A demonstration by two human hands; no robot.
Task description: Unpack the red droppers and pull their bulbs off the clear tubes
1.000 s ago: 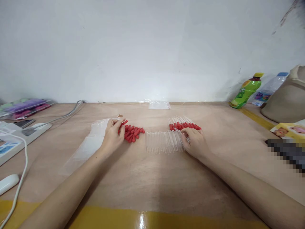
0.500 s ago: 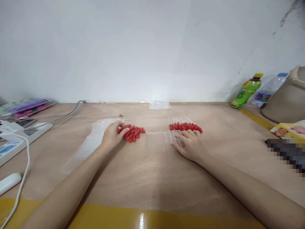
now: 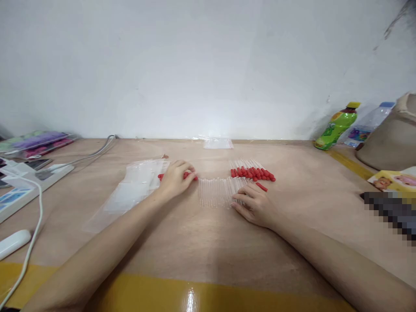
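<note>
My left hand [image 3: 177, 178] is over a pile of small red pieces [image 3: 189, 175], thumb and fingers curved around some of them and closed on a red piece at the pile's right side. The hand hides most of the pile. My right hand [image 3: 255, 203] rests at the right end of a row of clear thin sticks [image 3: 212, 193], its fingers bent; what lies under them is hidden. Behind it is a bunch of clear sticks with red ends [image 3: 251, 173]. One red piece [image 3: 261, 187] lies apart, just above my right hand.
Clear plastic bags [image 3: 130, 188] lie left of my left hand, another bag [image 3: 218, 143] by the wall. A power strip [image 3: 35, 188] and white cable [image 3: 39, 216] are at the left. Bottles [image 3: 338, 126], a beige container [image 3: 386, 134] and a tissue pack [image 3: 394, 180] stand right.
My left hand has moved right across the red pile, covering more of it. My right hand has shifted slightly down, and a red piece now shows just above it.
</note>
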